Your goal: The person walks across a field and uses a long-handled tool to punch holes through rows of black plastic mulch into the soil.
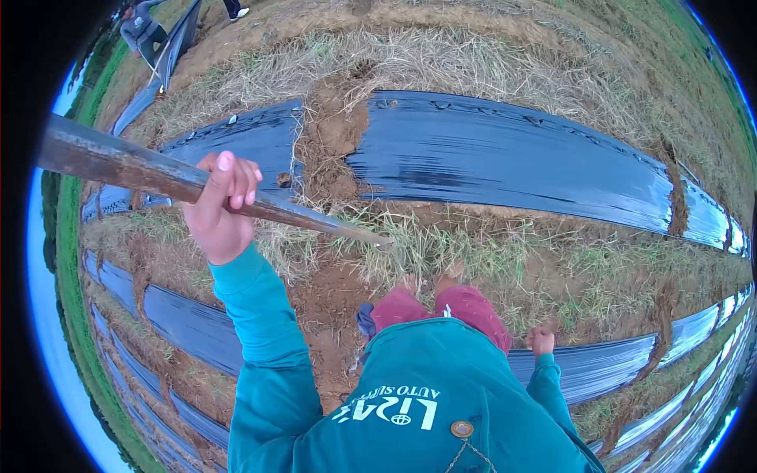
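My left hand (225, 201) is wrapped round a long wooden pole (126, 164), which slants from the left edge down to a tip over the grass in front of my feet. Low on the right side, my right hand (541, 339) hangs beside my body, its fingers curled in with nothing visible in them. Ahead of me a raised bed is covered with shiny dark plastic sheet (512, 158). Bare brown soil (327, 142) shows between two lengths of sheet.
A person (142, 30) at the top left stands by a loose dark sheet (180, 43) with a long stick. Another person's leg and shoe (241, 13) show nearby. Dry grass (473, 59) lies beyond the bed. More plastic-covered rows (189, 319) run behind me on both sides.
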Demonstrator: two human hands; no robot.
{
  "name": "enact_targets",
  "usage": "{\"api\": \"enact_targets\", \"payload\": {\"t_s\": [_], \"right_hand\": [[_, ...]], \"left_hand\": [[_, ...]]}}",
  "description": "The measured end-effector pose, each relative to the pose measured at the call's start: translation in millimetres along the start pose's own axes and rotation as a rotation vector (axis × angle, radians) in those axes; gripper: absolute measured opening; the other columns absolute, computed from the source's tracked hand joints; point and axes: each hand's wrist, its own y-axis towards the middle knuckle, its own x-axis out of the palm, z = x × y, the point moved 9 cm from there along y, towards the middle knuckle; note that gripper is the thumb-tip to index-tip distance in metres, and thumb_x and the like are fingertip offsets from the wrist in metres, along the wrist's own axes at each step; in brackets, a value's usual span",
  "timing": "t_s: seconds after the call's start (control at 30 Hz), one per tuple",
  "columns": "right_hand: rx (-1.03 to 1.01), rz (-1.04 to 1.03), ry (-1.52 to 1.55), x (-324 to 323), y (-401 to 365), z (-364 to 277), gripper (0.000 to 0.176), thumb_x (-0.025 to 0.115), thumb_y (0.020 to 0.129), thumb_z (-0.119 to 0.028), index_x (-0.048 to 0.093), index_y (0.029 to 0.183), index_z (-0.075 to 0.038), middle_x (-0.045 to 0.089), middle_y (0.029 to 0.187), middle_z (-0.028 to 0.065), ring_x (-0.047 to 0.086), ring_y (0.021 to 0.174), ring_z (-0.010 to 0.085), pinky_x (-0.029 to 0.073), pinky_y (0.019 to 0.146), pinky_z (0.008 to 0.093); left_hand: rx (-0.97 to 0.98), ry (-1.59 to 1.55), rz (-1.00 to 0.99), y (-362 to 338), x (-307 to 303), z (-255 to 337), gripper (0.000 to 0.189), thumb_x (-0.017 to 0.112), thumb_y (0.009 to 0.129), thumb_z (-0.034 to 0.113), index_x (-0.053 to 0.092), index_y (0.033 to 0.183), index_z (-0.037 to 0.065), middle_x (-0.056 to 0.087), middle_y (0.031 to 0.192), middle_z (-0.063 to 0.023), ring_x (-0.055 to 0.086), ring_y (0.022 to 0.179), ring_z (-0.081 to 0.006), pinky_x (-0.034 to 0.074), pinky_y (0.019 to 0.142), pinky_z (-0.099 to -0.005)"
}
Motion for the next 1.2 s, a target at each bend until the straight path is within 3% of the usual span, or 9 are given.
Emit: {"api": "enact_targets", "payload": {"t_s": [0.1, 0.23, 0.47, 0.6, 0.73, 0.83, 1.0, 1.1, 1.2], "right_hand": [[0.190, -0.040, 0.033, -8, 16, 21, 0.015, 0.056, 0.081, -0.016, 0.059, 0.077, -0.002, 0.056, 0.060, 0.0044, 0.054, 0.049, 0.0141, 0.043, 0.042, 0.0275], [0.183, -0.140, -0.016, -16, 59, 21, 0.014, 0.048, 0.084, -0.013, 0.056, 0.081, -0.002, 0.055, 0.062, 0.0051, 0.052, 0.046, 0.0134, 0.040, 0.037, 0.0278], [-0.061, -0.047, 0.038, -24, 100, -131, 0.017, 0.052, 0.085, -0.020, 0.057, 0.083, -0.004, 0.056, 0.067, 0.0031, 0.054, 0.053, 0.0111, 0.040, 0.044, 0.0242], [-0.106, -0.039, 0.075, -15, 81, -161, 0.019, 0.053, 0.085, -0.022, 0.057, 0.082, -0.004, 0.057, 0.069, 0.0020, 0.054, 0.055, 0.0104, 0.041, 0.046, 0.0236], [-0.045, -0.039, 0.033, -12, 54, -123, 0.018, 0.052, 0.086, -0.020, 0.056, 0.081, -0.003, 0.057, 0.066, 0.0027, 0.054, 0.055, 0.0106, 0.042, 0.045, 0.0237], [0.024, -0.011, -0.086, -8, 28, -90, 0.017, 0.051, 0.087, -0.018, 0.055, 0.081, -0.003, 0.057, 0.066, 0.0039, 0.054, 0.053, 0.0116, 0.042, 0.043, 0.0237], [0.140, 0.113, -0.026, -13, -8, -62, 0.018, 0.053, 0.084, -0.019, 0.056, 0.079, -0.003, 0.059, 0.068, 0.0051, 0.057, 0.055, 0.0138, 0.045, 0.045, 0.0253], [0.151, 0.149, 0.033, -12, -9, -55, 0.018, 0.052, 0.085, -0.020, 0.057, 0.082, -0.003, 0.059, 0.067, 0.0047, 0.057, 0.054, 0.0140, 0.045, 0.045, 0.0268], [0.194, 0.169, 0.067, -7, -14, -48, 0.018, 0.052, 0.085, -0.021, 0.057, 0.083, -0.004, 0.058, 0.068, 0.0045, 0.057, 0.054, 0.0138, 0.045, 0.045, 0.0269]], "left_hand": [[0.016, -0.016, -0.057, 24, 21, 42, 0.030, 0.040, 0.088, 0.012, 0.032, 0.059, 0.013, 0.030, 0.049, 0.0024, 0.031, 0.049, -0.0097, 0.032, 0.067, -0.0302], [-0.053, -0.040, -0.124, 29, 41, 80, 0.028, 0.038, 0.086, 0.009, 0.031, 0.059, 0.015, 0.031, 0.049, 0.0027, 0.031, 0.051, -0.0091, 0.029, 0.070, -0.0289], [0.026, 0.059, 0.072, 65, 13, 104, 0.033, 0.039, 0.084, 0.006, 0.029, 0.055, 0.016, 0.030, 0.050, 0.0006, 0.033, 0.054, -0.0110, 0.030, 0.072, -0.0319], [0.048, 0.079, 0.230, 92, -16, 35, 0.031, 0.045, 0.083, 0.008, 0.034, 0.055, 0.012, 0.031, 0.053, -0.0011, 0.035, 0.054, -0.0135, 0.034, 0.070, -0.0340], [0.026, 0.189, 0.406, 84, -45, -147, 0.025, 0.048, 0.082, 0.005, 0.037, 0.060, 0.008, 0.035, 0.054, -0.0013, 0.038, 0.054, -0.0145, 0.040, 0.066, -0.0349], [-0.025, 0.129, 0.354, 100, -46, -154, 0.026, 0.050, 0.081, 0.004, 0.037, 0.059, 0.009, 0.037, 0.054, -0.0017, 0.040, 0.054, -0.0154, 0.041, 0.066, -0.0351], [-0.098, 0.072, -0.039, 121, 11, -143, 0.028, 0.048, 0.081, 0.007, 0.034, 0.057, 0.010, 0.034, 0.052, -0.0007, 0.036, 0.053, -0.0136, 0.036, 0.066, -0.0334], [-0.061, -0.019, -0.339, 142, 53, -92, 0.029, 0.043, 0.081, 0.010, 0.031, 0.056, 0.013, 0.031, 0.051, -0.0002, 0.033, 0.051, -0.0126, 0.032, 0.067, -0.0316], [-0.069, -0.133, -0.414, 157, 73, -24, 0.027, 0.041, 0.079, 0.009, 0.030, 0.056, 0.015, 0.030, 0.049, 0.0006, 0.032, 0.050, -0.0103, 0.031, 0.070, -0.0299]]}}
